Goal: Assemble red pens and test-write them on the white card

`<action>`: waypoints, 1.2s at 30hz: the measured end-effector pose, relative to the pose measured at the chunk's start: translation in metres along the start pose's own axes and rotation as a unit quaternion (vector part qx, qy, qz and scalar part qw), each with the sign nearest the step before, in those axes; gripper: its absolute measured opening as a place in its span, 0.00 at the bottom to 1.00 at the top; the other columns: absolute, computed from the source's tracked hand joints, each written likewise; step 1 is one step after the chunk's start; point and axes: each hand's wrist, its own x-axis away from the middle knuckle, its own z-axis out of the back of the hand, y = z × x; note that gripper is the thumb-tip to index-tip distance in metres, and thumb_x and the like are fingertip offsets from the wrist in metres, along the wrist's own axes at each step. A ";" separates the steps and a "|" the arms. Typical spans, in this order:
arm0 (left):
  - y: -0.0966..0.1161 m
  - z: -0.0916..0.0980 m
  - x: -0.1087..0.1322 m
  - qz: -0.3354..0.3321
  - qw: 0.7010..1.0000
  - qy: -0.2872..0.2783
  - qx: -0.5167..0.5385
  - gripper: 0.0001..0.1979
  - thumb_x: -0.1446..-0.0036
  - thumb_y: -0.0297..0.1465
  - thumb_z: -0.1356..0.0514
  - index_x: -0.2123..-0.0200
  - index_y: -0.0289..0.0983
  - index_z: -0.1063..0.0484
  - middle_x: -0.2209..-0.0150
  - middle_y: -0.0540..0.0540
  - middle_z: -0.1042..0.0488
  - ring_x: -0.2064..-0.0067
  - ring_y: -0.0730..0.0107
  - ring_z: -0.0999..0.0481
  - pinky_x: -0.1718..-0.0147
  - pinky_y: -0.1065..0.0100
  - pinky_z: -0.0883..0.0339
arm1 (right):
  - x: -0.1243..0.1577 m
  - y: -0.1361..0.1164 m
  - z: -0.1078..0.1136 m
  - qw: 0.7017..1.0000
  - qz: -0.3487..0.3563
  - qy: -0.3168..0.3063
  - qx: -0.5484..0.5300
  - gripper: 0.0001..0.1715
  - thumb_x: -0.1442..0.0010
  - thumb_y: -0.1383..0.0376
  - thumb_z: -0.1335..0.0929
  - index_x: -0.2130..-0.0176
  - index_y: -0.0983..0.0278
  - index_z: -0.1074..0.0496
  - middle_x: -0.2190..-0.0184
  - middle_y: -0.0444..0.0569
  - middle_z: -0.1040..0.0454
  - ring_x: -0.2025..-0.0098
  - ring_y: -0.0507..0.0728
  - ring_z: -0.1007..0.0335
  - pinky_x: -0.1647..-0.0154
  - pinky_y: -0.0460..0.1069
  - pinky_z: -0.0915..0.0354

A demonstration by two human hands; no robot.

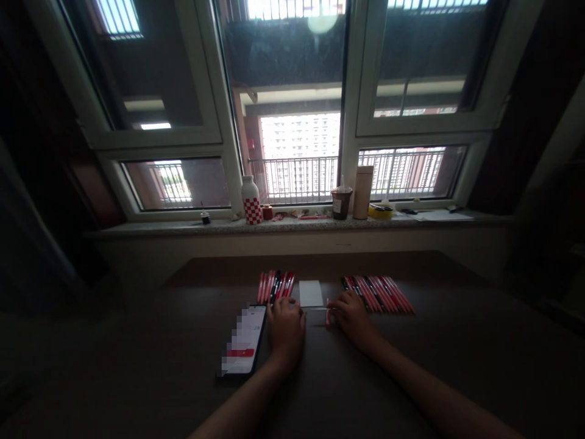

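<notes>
My left hand (287, 332) rests on the dark table between a phone and a small white sheet (311, 293). Its fingers are curled downward, and what they may hold is hidden. My right hand (354, 320) pinches a short pink pen (328, 314) standing out at its fingertips. A thin pale strip (315, 309) spans the gap between both hands, just under the sheet; its kind is unclear. Beyond my left hand lies a row of red, pink and black pens (275, 286). A larger row of similar pens (379, 294) fans out beyond my right hand.
The phone (244, 341), its screen lit, lies left of my left hand. Along the windowsill (292, 225) stand a checkered bottle (251, 201), a drink cup (340, 203), a tall tumbler (362, 192) and a yellow tape roll (380, 211). Windows rise behind.
</notes>
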 end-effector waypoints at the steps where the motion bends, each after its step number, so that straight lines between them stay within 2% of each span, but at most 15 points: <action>1: 0.000 0.000 0.000 0.001 1.000 0.001 -0.001 0.08 0.46 0.30 0.42 0.64 0.41 0.25 0.54 0.45 0.30 0.49 0.57 0.36 0.43 0.48 0.52 | 0.000 0.000 0.000 1.000 0.000 0.000 0.000 0.08 0.42 0.70 0.33 0.62 0.60 0.24 0.66 0.48 0.29 0.57 0.59 0.39 0.54 0.54 0.42; 20: 0.003 0.003 -0.001 0.000 0.997 0.000 0.077 0.08 0.43 0.26 0.47 0.66 0.39 0.27 0.53 0.44 0.30 0.48 0.60 0.36 0.43 0.50 0.53 | 0.000 0.002 -0.003 1.000 0.001 0.010 0.015 0.07 0.41 0.68 0.33 0.62 0.60 0.25 0.66 0.49 0.30 0.57 0.60 0.39 0.54 0.54 0.42; 36: 0.002 0.002 -0.001 -0.012 0.997 0.010 0.078 0.08 0.43 0.26 0.46 0.66 0.39 0.27 0.54 0.45 0.30 0.49 0.61 0.35 0.44 0.52 0.51 | 0.000 -0.001 -0.001 1.000 0.010 0.005 0.003 0.08 0.40 0.69 0.34 0.63 0.61 0.24 0.67 0.49 0.30 0.58 0.59 0.39 0.55 0.53 0.41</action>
